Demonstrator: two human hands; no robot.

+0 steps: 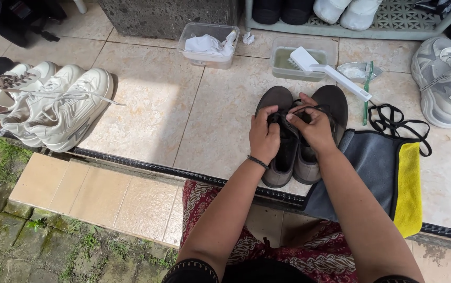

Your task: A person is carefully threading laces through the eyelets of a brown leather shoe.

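Both hands meet over a pair of dark grey shoes (299,131) standing side by side on the tiled floor (152,105), toes pointing away from the person. The left hand (264,137) has its grip pinched together on a black lace (309,109) at the throat of the shoes, and the right hand (314,126) has its grip clamped on the same lace just beside it, fingers curled, the two hands nearly touching. A thin dark band sits on the left wrist. Just to the right of the grip lies a grey cloth with a yellow edge (388,173), half over the black strip that borders the tiles, and a loose black lace (393,123) is coiled at its far end. Beyond the grip stands a clear tub of greenish water (288,65) with a white long-handled brush (330,72) resting across it, a green toothbrush (367,91) beside that. Farther left of the tub is a second clear tub holding white cloth (209,44). Well to the left of the grip sit white sneakers (58,107) in a row; well to the right, grey sneakers (443,78). Nearest the person, patterned red fabric (246,246) covers the lap.
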